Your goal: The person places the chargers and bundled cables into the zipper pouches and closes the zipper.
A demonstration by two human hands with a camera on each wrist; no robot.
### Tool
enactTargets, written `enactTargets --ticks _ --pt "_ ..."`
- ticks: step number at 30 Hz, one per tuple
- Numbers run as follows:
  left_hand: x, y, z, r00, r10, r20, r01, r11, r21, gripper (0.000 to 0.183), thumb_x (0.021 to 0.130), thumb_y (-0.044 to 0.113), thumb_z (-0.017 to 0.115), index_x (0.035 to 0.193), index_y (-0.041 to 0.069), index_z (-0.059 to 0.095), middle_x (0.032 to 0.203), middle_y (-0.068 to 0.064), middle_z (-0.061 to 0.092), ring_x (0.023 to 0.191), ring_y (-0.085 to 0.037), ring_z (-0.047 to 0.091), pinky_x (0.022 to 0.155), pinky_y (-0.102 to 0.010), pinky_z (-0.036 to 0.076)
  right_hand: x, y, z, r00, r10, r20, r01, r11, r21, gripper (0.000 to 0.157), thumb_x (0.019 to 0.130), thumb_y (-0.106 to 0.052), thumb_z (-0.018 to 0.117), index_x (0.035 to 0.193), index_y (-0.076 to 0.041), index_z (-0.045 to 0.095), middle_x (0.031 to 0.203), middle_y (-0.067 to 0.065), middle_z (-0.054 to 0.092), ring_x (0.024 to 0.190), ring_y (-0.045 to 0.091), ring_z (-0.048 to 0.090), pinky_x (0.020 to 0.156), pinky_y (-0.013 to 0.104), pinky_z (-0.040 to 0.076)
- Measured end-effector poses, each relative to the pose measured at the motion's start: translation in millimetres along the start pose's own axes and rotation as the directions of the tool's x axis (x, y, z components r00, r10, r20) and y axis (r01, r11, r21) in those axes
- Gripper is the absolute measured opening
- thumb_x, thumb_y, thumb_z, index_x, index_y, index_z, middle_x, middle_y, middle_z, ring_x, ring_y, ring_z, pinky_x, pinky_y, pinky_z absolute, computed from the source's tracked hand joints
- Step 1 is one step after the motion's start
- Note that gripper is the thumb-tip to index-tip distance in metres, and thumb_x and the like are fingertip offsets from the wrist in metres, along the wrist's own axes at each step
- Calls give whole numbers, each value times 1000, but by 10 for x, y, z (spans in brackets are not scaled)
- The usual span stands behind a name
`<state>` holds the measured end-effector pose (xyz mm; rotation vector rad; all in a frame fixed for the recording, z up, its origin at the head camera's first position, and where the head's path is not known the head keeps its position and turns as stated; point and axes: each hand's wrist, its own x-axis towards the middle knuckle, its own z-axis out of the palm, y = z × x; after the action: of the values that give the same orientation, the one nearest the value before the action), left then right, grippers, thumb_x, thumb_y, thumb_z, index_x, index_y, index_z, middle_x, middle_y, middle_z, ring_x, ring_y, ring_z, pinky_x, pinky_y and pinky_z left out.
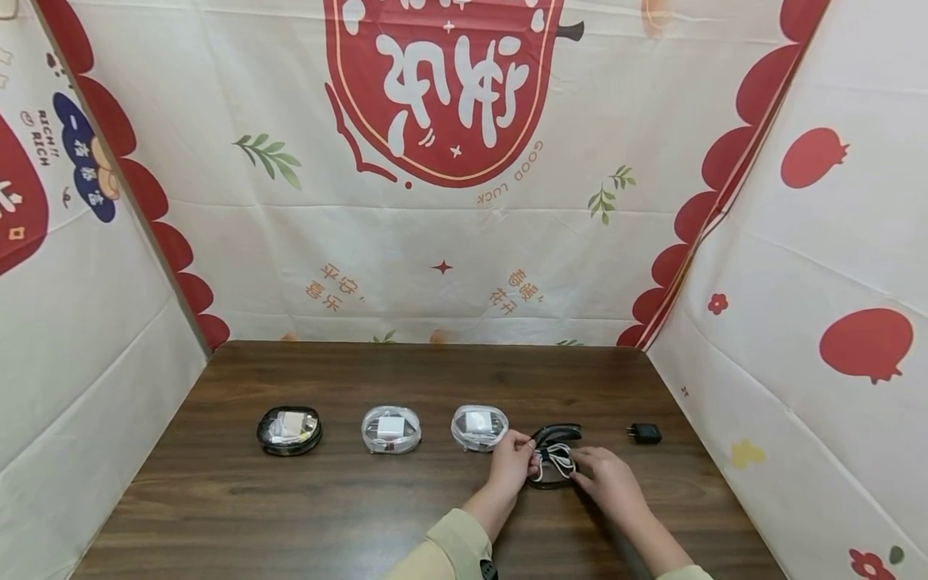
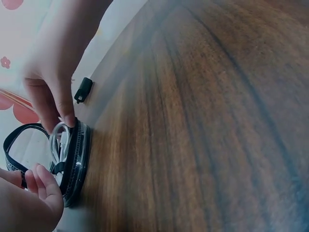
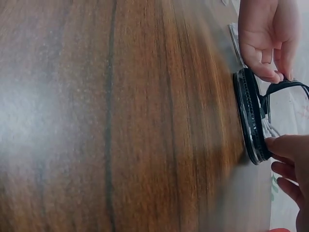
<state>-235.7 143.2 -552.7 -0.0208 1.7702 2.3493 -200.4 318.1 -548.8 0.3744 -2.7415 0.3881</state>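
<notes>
A clear round zip case [image 1: 548,486] with black trim sits on the table, its lid [image 1: 560,432] raised. Inside lies a coiled white cable [image 1: 557,461] bound by a black strap. My left hand [image 1: 513,463] pinches the lid's black edge on the case's left side, as the right wrist view shows. On the other side, my right hand [image 1: 607,479] pinches the end of the cable coil at the case's rim; in the left wrist view its thumb and finger straddle the coil [image 2: 59,142]. A black charger plug [image 1: 644,433] lies to the right, apart from both hands.
Three closed round cases stand in a row to the left: a black-trimmed one [image 1: 289,431] and two white-trimmed ones, a middle case [image 1: 368,439] and a nearer case [image 1: 461,435], with white plugs showing inside. Printed cloth walls [image 1: 442,234] surround the wooden table [image 1: 326,515].
</notes>
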Motion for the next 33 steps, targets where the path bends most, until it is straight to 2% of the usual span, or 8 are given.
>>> enactTargets --ticks 4,6,13,16,22,26,29,33 --pt "-16 -9 1 1000 0 10 0 1000 -29 5 95 -4 55 91 -2 51 71 -6 55 58 -9 51 51 -17 46 1 0 -2 994 -68 -84 68 998 5 33 63 2 86 94 -2 75 88 5 69 83 24 65 74 43 53" --pt "-16 -11 3 1000 -4 12 4 999 -33 5 95 -4 55 91 -2 52 71 -6 55 59 -9 51 51 -17 46 2 -3 -14 993 -77 -90 80 997 20 33 62 4 86 93 -1 76 86 4 69 80 23 64 72 41 54" --pt "17 -48 -12 1000 12 1 -12 1000 -20 7 94 -5 56 89 0 53 70 -6 54 58 -8 51 52 -17 46 60 -15 -25 995 33 94 -41 995 88 26 70 4 81 95 0 76 83 1 67 74 14 60 68 33 52" --pt "36 -57 -20 1000 3 0 -3 1000 -19 9 93 -5 56 88 2 54 69 -5 54 58 -8 52 51 -17 47 96 -18 -30 990 28 136 -36 998 56 22 70 3 81 91 1 76 78 -3 62 71 13 57 65 32 50" --pt "66 -23 -50 1000 4 3 -4 999 -50 8 94 -5 56 89 1 54 70 -5 53 57 -9 52 50 -18 47 161 -82 -48 984 -1 177 9 999 -46 11 71 1 81 76 -4 74 74 -3 53 72 20 55 67 36 49" --pt "62 24 -66 1000 -20 -6 20 997 -68 5 93 -4 58 91 0 55 72 -6 54 57 -9 52 50 -19 48 159 -121 -36 983 10 185 11 994 -112 17 71 -1 82 66 -10 69 73 -1 47 71 22 51 65 37 48" --pt "49 52 -68 999 -39 -12 38 996 -81 5 93 -4 58 92 0 56 74 -7 55 58 -10 52 50 -19 48 137 -138 -24 986 12 164 12 989 -146 17 71 -4 81 65 -11 68 74 1 46 70 23 50 64 39 47" --pt "36 63 -72 1000 -20 -13 19 997 -75 5 93 -6 56 93 -1 56 75 -9 56 58 -10 52 52 -21 50 119 -142 -23 986 64 153 -47 992 -113 6 74 -8 81 75 -6 75 79 2 46 74 24 49 68 41 45"
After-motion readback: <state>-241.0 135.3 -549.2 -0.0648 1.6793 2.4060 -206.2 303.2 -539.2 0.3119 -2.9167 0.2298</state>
